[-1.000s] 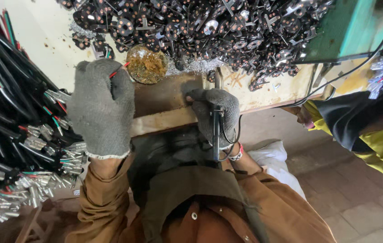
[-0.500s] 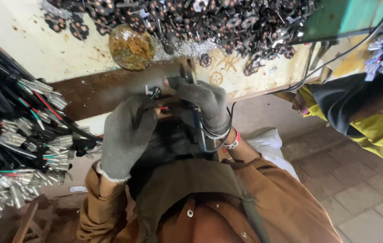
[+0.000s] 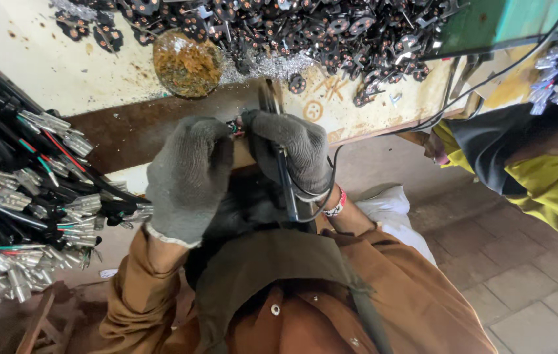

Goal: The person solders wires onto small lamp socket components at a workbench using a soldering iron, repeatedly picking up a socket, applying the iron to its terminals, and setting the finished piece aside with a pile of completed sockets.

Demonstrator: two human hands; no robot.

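the left hand [image 3: 190, 176] pinched a small wired part [image 3: 233, 127] steady (fingers closed) so the right hand [image 3: 290, 149], fist-wrapped around black pliers [image 3: 283, 164], could work it.

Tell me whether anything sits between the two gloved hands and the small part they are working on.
Nothing visible does. The left hand and right hand already meet at the small part, pinched between their fingertips above the bench edge. The right hand also grips a dark tool whose tip points towards the pile.
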